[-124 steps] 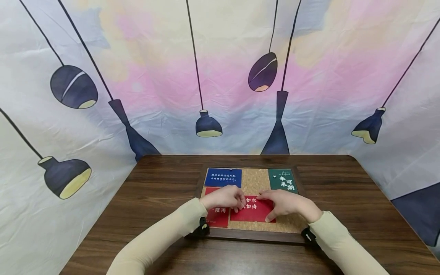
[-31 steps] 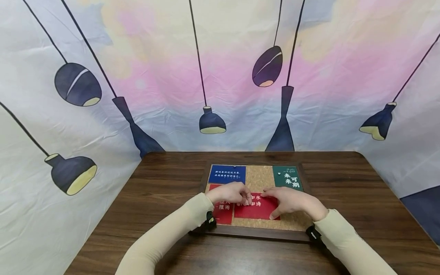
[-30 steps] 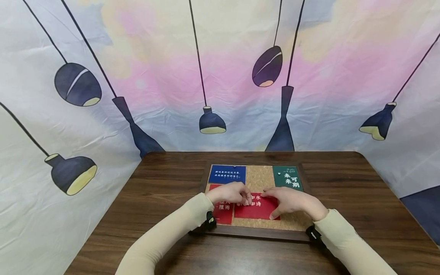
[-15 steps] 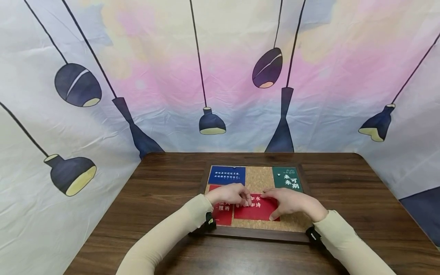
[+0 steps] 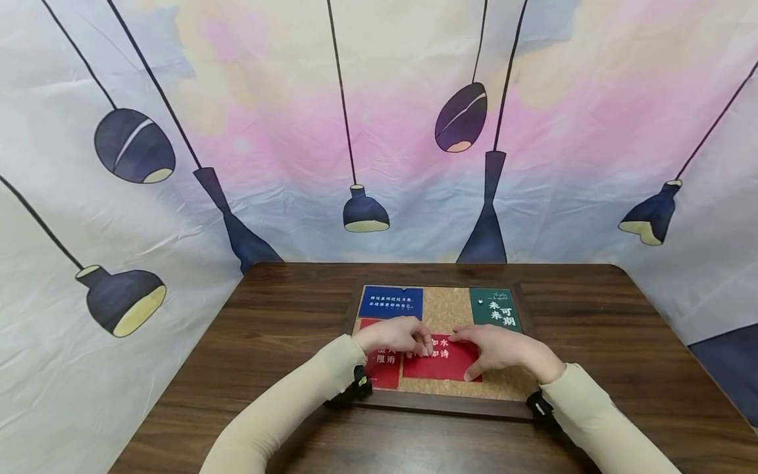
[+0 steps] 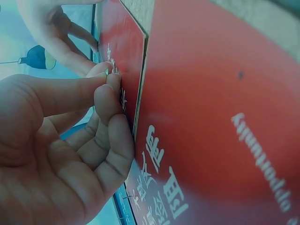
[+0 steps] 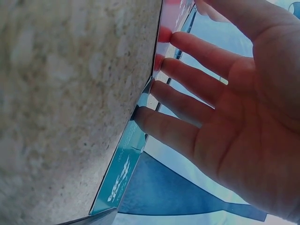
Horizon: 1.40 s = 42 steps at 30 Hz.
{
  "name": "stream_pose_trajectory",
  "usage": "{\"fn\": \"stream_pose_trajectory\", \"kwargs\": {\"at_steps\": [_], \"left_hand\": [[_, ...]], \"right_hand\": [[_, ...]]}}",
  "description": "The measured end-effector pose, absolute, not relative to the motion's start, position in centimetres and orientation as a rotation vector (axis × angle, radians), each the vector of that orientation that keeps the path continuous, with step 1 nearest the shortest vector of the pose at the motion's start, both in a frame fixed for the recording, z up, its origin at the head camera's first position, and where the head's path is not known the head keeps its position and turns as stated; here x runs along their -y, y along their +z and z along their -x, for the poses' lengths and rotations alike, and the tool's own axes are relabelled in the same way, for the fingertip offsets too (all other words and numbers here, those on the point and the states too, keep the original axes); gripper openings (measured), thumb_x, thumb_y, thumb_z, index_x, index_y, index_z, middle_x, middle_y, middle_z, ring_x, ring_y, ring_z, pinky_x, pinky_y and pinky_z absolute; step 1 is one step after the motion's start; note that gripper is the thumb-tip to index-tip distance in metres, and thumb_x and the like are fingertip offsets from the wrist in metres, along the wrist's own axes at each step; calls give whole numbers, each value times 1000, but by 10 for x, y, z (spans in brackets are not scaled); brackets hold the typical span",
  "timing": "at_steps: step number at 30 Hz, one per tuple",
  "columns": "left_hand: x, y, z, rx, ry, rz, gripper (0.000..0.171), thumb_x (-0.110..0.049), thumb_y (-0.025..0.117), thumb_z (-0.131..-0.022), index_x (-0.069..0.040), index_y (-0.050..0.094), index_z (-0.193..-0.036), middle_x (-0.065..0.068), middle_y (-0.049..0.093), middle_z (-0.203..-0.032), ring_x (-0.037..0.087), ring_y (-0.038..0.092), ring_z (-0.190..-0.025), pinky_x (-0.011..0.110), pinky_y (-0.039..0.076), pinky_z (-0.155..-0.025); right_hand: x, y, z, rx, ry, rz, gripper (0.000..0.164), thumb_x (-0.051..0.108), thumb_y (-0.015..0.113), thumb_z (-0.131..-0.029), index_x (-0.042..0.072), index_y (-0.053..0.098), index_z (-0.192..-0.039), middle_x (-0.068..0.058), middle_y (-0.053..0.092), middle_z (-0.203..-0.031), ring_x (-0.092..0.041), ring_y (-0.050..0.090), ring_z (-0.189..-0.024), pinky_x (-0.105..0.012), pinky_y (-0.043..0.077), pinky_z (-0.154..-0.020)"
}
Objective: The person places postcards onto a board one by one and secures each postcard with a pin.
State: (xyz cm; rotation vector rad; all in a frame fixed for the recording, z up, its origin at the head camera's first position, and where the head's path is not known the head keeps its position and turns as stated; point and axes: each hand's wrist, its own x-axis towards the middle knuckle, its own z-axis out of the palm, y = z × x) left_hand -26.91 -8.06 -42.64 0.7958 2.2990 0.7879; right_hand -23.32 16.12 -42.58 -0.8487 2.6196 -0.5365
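Observation:
A red card [image 5: 441,370] with white characters lies on the corkboard [image 5: 447,306]. My left hand [image 5: 393,334] is over its left part, thumb and index finger pinching a small pale push pin [image 6: 107,71] at the white characters. Most of the pin is hidden by the fingertips. My right hand [image 5: 500,347] rests on the card's right side, fingertips near the top edge and thumb near the bottom corner. In the right wrist view its fingers [image 7: 187,86] are extended, the tips at the card and the board.
Left of this card is another red card [image 5: 385,377], partly under my left hand. A blue card [image 5: 379,296] is at the board's upper left, a green card [image 5: 503,309] with a pin at its upper right. The wooden table [image 5: 284,329] surrounds the board; a lamp-patterned cloth [image 5: 403,131] hangs behind.
The head view has shifted slightly since the oldest frame. Both hands keep nearly the same places on the card, the left fingers still pinching at its left part.

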Motion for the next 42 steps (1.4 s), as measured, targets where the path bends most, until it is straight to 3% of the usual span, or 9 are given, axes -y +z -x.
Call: {"fn": "stream_pose_trajectory", "kwargs": {"at_steps": [27,42], "left_hand": [[82,-425,271,-2275,779,-819,15,0,63,-96,-9,75,-95,2,67,-79,13,58,-64,25,50,-62],[80,-427,265,-2361,779,-790,14,-4,67,-96,-13,74,-88,-1,68,-77,12,57,-63,24,49,-62]], "right_hand": [[-161,-423,230,-2618,-530,861,69,27,90,-75,8,63,-136,-16,50,-149,-42,45,-136,-57,41,-106],[-160,-425,233,-2615,-532,833,70,27,91,-74,10,63,-136,-14,51,-148,-39,48,-132,-55,45,-103]]}}
